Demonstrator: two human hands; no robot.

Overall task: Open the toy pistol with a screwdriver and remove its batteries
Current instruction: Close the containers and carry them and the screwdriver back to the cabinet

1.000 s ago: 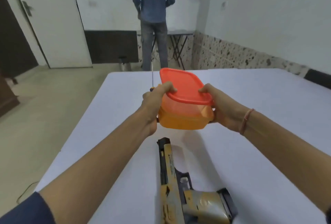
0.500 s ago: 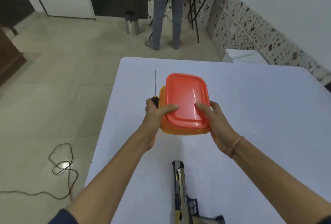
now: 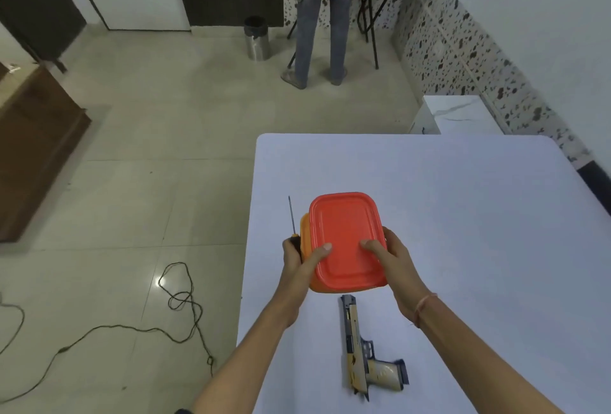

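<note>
Head view: left hand (image 3: 297,269) and right hand (image 3: 395,268) clamp the orange box (image 3: 347,241), thumbs on its lid, and the left also grips the screwdriver (image 3: 292,218). The toy pistol (image 3: 357,347) lies on the table (image 3: 463,198) between the forearms, barrel towards the box. The right hand looks nearer.

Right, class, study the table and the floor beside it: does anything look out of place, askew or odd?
Two things. The left hand grips the screwdriver while also helping the right hand hold the lidded orange container, an awkward double hold. A loose cable lies looped on the floor beside the table, a possible trip risk.
</note>
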